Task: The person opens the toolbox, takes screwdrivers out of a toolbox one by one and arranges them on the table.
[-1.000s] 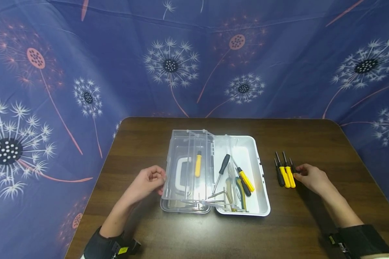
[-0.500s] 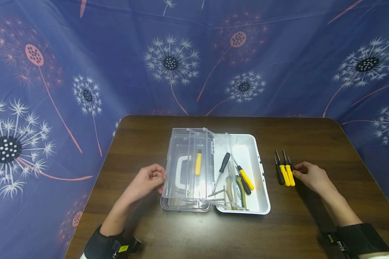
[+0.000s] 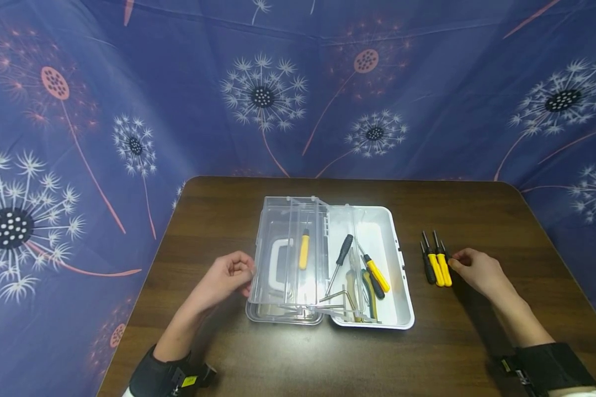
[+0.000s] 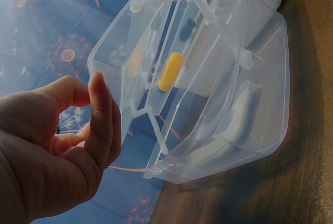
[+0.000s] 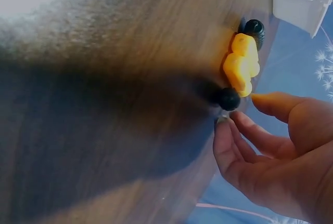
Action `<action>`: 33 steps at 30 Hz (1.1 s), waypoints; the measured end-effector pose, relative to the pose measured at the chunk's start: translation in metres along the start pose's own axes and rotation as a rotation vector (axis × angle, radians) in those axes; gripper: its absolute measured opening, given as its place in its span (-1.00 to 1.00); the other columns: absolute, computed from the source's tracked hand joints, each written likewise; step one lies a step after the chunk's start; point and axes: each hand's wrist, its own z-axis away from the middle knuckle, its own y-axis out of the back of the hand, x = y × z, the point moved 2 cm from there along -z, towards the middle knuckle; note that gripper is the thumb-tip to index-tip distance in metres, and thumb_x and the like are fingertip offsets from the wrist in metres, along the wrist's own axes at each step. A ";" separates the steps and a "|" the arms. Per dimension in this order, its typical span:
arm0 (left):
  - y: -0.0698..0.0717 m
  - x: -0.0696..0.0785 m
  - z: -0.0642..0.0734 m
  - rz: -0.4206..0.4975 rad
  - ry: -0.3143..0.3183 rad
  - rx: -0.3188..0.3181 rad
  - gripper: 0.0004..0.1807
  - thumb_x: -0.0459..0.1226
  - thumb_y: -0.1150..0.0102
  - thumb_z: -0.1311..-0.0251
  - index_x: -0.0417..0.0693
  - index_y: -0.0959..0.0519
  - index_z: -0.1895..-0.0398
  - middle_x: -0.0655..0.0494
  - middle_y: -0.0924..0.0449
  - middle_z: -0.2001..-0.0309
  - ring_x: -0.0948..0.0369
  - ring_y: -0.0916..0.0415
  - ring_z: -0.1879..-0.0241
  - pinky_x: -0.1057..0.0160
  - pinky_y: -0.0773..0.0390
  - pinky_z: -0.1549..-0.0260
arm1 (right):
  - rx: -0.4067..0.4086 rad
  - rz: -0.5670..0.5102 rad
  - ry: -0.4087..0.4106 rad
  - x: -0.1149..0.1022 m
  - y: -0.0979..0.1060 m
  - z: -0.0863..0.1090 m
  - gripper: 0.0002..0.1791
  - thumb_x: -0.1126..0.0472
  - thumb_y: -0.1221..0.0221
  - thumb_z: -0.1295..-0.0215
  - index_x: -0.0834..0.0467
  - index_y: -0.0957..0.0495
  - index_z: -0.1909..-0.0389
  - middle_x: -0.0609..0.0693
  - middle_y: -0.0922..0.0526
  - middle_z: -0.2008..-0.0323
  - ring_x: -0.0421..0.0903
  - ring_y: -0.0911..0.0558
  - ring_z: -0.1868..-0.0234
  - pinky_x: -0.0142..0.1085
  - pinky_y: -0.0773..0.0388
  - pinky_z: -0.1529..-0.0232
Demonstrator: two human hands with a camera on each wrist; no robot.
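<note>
My left hand pinches the left edge of a clear plastic tray, which sits raised on hinge arms over the open lid of a white toolbox. A yellow-handled screwdriver shows through the clear plastic. Right of the box, my right hand has thumb and fingers around a black-handled screwdriver, mostly hidden by the fingers in the head view. It stands at the right end of a row with two yellow-handled screwdrivers and another black-handled screwdriver, shafts pointing away from me.
Inside the box lie a black-handled screwdriver, a yellow-and-black screwdriver, green-handled pliers and hex keys. The lid's white handle lies under the tray. A patterned cloth hangs behind the wooden table.
My right hand has shifted slightly left, bringing its black-handled screwdriver closer against the row. My left hand stays at the tray's edge.
</note>
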 end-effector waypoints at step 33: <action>-0.004 -0.001 0.000 -0.005 -0.012 0.074 -0.86 -0.50 -0.03 -0.16 -0.44 -0.46 0.23 0.04 -0.49 0.57 0.24 -0.50 0.65 0.13 -0.69 0.59 | -0.002 0.144 0.888 -0.233 -0.012 0.009 -0.74 0.30 -0.35 -0.08 0.14 -0.68 0.16 -0.02 -0.63 0.26 -0.20 -0.56 0.26 -0.27 -0.65 0.23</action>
